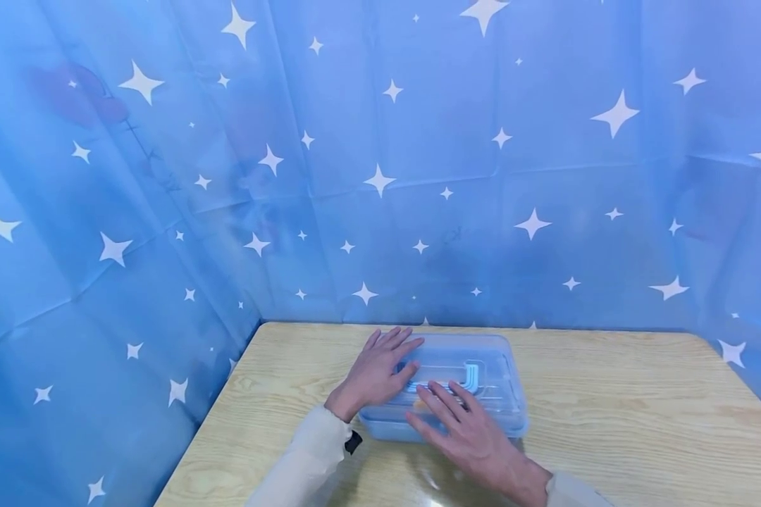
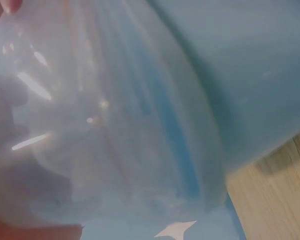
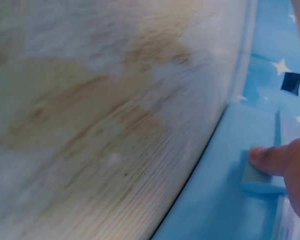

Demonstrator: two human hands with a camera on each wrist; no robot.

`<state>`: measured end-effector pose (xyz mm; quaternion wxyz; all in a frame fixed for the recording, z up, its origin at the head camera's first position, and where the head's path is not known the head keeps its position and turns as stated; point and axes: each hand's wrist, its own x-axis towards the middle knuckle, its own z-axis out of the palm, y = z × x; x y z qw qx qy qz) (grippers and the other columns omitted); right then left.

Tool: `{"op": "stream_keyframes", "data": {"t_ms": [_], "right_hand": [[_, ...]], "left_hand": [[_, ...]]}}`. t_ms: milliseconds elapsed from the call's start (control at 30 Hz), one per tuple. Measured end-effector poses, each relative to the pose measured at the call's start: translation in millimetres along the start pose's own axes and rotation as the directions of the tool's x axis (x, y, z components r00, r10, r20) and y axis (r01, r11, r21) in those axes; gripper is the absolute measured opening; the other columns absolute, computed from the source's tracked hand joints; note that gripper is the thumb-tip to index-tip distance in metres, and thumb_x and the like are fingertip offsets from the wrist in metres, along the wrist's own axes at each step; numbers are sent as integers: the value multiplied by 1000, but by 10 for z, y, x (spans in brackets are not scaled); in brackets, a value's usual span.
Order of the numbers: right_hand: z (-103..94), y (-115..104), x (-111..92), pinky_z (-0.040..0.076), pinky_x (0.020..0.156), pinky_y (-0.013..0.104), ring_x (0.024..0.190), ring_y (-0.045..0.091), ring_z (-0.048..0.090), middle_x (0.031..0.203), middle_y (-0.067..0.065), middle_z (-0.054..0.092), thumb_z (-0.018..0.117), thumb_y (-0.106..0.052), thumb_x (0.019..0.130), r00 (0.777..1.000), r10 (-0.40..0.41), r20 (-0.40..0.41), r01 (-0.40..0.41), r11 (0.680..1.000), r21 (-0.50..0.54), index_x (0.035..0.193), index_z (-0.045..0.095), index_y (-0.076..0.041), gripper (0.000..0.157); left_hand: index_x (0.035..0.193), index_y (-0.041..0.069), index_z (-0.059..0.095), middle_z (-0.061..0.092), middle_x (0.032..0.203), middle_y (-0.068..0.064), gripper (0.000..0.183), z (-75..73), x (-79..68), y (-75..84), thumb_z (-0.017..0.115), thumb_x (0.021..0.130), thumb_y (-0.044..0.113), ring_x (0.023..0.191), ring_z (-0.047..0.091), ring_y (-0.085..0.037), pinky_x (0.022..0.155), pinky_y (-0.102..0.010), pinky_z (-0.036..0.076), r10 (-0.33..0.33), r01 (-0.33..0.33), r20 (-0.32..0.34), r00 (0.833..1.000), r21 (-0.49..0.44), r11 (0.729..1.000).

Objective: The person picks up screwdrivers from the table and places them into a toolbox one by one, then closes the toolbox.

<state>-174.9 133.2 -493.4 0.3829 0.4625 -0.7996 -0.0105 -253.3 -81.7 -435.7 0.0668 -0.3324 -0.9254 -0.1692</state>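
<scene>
A translucent light-blue plastic storage box (image 1: 390, 429) with a clear lid (image 1: 501, 352) and a blue handle (image 1: 472, 378) sits on the table. My left hand (image 1: 380, 370) lies over the lid's left part, fingers extended and spread toward the back. Over the front right part is my right hand (image 1: 469, 429), its fingers reaching forward and left across the lid. In the right wrist view a digit (image 3: 275, 159) presses its tip against a blue latch (image 3: 262, 182) on the box's side. The left wrist view shows the lid (image 2: 115, 135) up close, blurred, with fingers at its left edges.
The box stands near the back edge of a light wood-grain table (image 1: 609, 401). Behind and to the left hangs a blue curtain (image 1: 444, 141) with white stars. A small orange patch (image 1: 421, 404) shows through the lid. A black band (image 1: 353, 442) is at the left cuff.
</scene>
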Motion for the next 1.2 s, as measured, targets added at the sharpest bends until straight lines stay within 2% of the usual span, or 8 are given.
{"op": "stream_keyframes", "data": {"t_ms": [100, 200, 367, 533, 633, 800, 1000, 1200], "right_hand": [[-4, 2, 11, 44, 100, 53, 131, 37, 50, 148, 20, 46, 30, -6, 94, 1000, 4, 7, -4, 1000, 9, 144, 49, -14, 54], [-22, 16, 27, 44, 102, 52, 132, 35, 50, 148, 18, 47, 48, -10, 93, 999, 7, 38, -8, 1000, 13, 145, 48, -14, 53], [-62, 42, 66, 42, 105, 46, 131, 30, 51, 145, 13, 51, 90, -40, 65, 996, 24, 84, -27, 999, 29, 145, 48, -18, 93], [-100, 102, 75, 36, 111, 43, 130, 29, 52, 144, 13, 53, 57, -47, 98, 997, 58, 55, -63, 994, 87, 142, 52, -16, 54], [-142, 188, 63, 31, 114, 45, 129, 31, 52, 143, 14, 53, 29, -47, 107, 995, 100, 29, -103, 988, 116, 139, 55, -13, 54], [-257, 418, 5, 29, 116, 48, 128, 35, 52, 141, 18, 55, 26, -46, 107, 987, 159, 6, -159, 983, 88, 137, 58, -9, 57], [-440, 707, -136, 9, 125, 38, 130, 39, 48, 143, 22, 51, 27, -45, 107, 972, 236, -18, -234, 970, 64, 137, 57, -4, 59], [-568, 1025, -416, 7, 125, 39, 151, 23, 20, 155, 21, 36, 29, -46, 106, 942, 336, 5, -336, 940, 52, 143, 50, -2, 61]], "left_hand": [[148, 20, 47, 39, 157, -10, 47, 5, 5, -21, 42, 105, 38, 147, 30, -31, 121, -56, 16, 4, -4, 2, 1000, -7, 1000], [149, 20, 47, 38, 157, -10, 48, -7, 18, -45, 43, 105, 38, 148, 29, -31, 122, -57, 14, 2, -2, 16, 1000, -34, 999], [146, 16, 50, 39, 156, -13, 46, -63, 29, -96, 48, 104, 33, 148, 28, -32, 122, -56, 14, -5, 9, 33, 999, -118, 993], [145, 14, 51, 38, 156, -14, 46, -127, -2, -163, 52, 102, 30, 149, 27, -32, 122, -52, 20, -26, 30, 27, 999, -161, 986], [146, 15, 50, 37, 157, -11, 47, -164, -46, -224, 52, 102, 31, 149, 26, -30, 120, -50, 26, -48, 49, 7, 999, -161, 986], [147, 11, 47, 37, 156, -14, 49, -256, -176, -376, 53, 102, 29, 147, 29, -34, 117, -53, 30, -54, 43, -59, 997, -178, 983], [147, 11, 48, 42, 154, -13, 49, -373, -347, -573, 55, 101, 28, 145, 34, -33, 116, -52, 32, -88, 73, -147, 985, -105, 992], [143, 8, 52, 46, 150, -16, 47, -481, -493, -733, 59, 99, 22, 141, 40, -36, 112, -56, 36, -105, 92, -254, 961, -63, 994]]}}
